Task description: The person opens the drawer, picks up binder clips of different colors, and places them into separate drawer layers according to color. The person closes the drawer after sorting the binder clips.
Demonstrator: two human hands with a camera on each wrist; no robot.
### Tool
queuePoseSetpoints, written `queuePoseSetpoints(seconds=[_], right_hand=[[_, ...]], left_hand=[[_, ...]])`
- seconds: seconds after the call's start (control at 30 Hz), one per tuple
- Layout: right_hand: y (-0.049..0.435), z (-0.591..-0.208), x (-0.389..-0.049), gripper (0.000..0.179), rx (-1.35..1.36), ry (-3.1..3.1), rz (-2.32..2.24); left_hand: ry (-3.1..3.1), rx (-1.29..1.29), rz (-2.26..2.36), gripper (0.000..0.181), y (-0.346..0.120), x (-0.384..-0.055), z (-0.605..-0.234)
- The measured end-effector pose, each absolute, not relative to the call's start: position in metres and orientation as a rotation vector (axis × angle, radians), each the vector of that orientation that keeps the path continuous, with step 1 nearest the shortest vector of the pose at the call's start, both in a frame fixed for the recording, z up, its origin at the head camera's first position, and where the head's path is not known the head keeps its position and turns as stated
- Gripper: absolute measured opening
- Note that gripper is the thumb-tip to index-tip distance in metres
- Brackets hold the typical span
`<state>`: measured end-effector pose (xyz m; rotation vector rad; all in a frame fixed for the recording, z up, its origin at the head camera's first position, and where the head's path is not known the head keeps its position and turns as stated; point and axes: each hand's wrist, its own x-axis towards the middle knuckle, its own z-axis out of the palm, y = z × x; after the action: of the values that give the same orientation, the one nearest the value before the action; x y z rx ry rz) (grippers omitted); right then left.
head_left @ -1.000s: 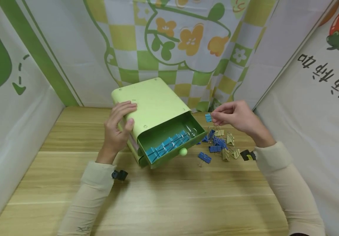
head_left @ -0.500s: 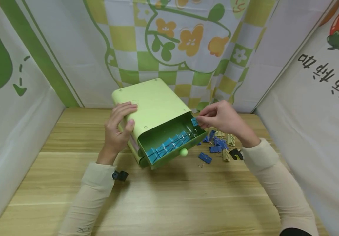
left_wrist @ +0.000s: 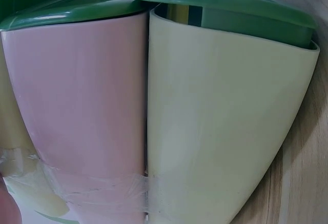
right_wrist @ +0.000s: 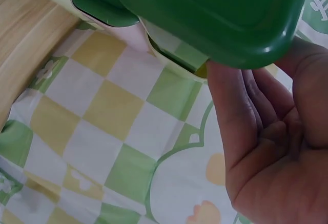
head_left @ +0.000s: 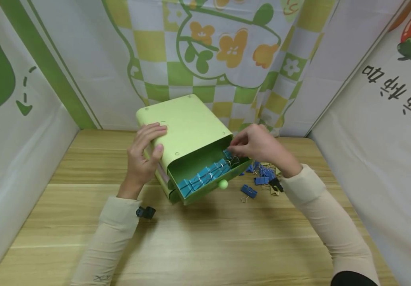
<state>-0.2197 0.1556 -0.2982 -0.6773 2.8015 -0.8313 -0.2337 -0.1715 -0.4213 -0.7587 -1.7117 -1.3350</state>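
A small pale-green drawer cabinet [head_left: 187, 125] stands at an angle on the table, its green top drawer [head_left: 202, 194] pulled out. Light-blue binder clips [head_left: 202, 176] lie in a row along the drawer's front. My left hand [head_left: 140, 161] rests on the cabinet's left edge, fingers over the top and thumb by the front corner. At the drawer's right end, my right hand [head_left: 260, 147] pinches another light-blue binder clip [head_left: 227, 153], low inside and close to the row. In the right wrist view the green drawer [right_wrist: 220, 19] hides those fingertips and the clip.
Dark-blue binder clips [head_left: 265, 173] and yellowish ones [head_left: 274, 190] lie scattered right of the cabinet, partly under the right forearm. One dark-blue clip [head_left: 249, 191] lies apart in front. A patterned curtain [head_left: 205, 71] hangs behind. The left wrist view shows a pink tier [left_wrist: 82, 106] with tape.
My right hand has moved left from above the scattered clips into the drawer's right end, carrying the light-blue binder clip. The left hand and the cabinet stay in place.
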Motion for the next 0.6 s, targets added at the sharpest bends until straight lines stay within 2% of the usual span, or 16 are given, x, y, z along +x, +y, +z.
queuePoseSetpoints(seconds=[0.4,0.6], right_hand=[[0.162,-0.290,-0.218,0.015,-0.613,2.843,-0.856],[0.172,-0.280,-0.198,0.015,-0.673,2.963,-0.858]], left_hand=[[-1.708,-0.760,-1.340,0.041,-0.171,-0.234,-0.423],[-1.710,-0.758,-1.339,0.042,-0.172,-0.234,-0.423]])
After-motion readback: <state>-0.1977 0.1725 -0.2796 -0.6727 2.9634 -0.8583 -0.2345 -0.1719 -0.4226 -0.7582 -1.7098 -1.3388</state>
